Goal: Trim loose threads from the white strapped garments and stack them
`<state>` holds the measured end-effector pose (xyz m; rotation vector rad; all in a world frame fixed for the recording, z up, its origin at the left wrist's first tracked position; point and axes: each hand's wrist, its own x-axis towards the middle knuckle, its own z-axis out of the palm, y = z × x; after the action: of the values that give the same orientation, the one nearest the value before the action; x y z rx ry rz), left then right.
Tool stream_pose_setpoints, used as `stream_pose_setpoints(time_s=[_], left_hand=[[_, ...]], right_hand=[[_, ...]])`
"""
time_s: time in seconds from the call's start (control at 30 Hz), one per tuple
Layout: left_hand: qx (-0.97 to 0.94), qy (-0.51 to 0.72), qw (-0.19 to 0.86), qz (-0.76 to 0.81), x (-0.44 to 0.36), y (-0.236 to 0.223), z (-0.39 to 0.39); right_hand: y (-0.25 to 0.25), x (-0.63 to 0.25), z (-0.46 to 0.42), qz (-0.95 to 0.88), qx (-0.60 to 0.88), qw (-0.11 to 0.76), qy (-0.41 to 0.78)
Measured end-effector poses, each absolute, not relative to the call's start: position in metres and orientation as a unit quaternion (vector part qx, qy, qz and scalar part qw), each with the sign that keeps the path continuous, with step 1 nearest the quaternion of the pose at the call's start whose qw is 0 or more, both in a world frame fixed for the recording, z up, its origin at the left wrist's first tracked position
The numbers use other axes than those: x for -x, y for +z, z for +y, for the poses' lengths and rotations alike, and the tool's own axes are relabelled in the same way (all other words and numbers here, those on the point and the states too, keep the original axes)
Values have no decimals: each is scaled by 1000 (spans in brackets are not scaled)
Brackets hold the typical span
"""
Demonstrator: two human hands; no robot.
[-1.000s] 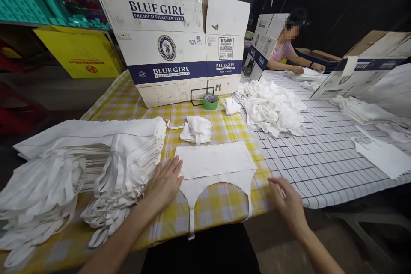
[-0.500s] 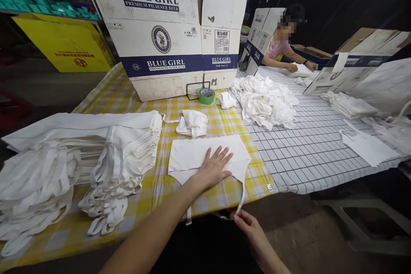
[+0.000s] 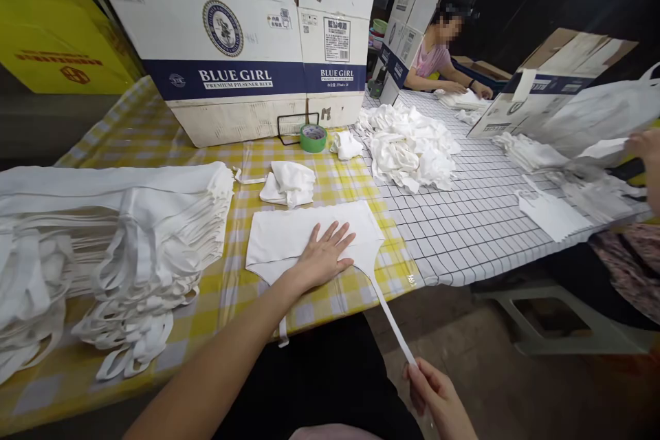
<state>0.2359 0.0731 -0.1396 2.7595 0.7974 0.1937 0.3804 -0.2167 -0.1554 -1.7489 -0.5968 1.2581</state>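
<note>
A white strappy cloth garment (image 3: 278, 237), perhaps a camisole top, lies flat on the yellow checked tablecloth (image 3: 335, 304). My left hand (image 3: 326, 252) rests on it, palm down with fingers spread. Below the table's front edge, my right hand (image 3: 433, 388) pinches the garment's right strap (image 3: 390, 320), which runs taut and slanting from the cloth. The other strap (image 3: 283, 333) hangs over the edge at the left. A thick stack of similar white garments (image 3: 170, 182) lies on the left, its straps bunched toward the front. Beyond the flat garment sits a folded white cloth (image 3: 291, 183).
A tall Blue Girl carton (image 3: 232, 106) stands behind, with green tape (image 3: 313, 139) before it. A white cloth heap (image 3: 412, 148) lies on the grid-patterned cloth (image 3: 438, 234). A co-worker (image 3: 438, 55) handles cloth at the back; another person's hand (image 3: 644, 144) shows at right.
My right hand has moved down and right, drawing the strap from a slack curve into a straight line. My left hand stays flat on the garment. The view has shifted, revealing the person at right.
</note>
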Motion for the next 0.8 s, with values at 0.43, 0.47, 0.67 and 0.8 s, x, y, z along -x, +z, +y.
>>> stream_pose_setpoints(time_s=[0.43, 0.47, 0.67, 0.8], left_hand=[[-950, 64, 121, 280, -241, -138, 74], [-950, 64, 119, 281, -242, -138, 74], [-953, 58, 113, 274, -241, -137, 75], [-955, 62, 107, 268, -240, -140, 78]], right_hand=[[-104, -425, -265, -231, 664, 502, 503], [-97, -432, -268, -225, 642, 517, 519], [-69, -460, -264, -182, 586, 598, 515], [-60, -460, -238, -225, 638, 578, 455]])
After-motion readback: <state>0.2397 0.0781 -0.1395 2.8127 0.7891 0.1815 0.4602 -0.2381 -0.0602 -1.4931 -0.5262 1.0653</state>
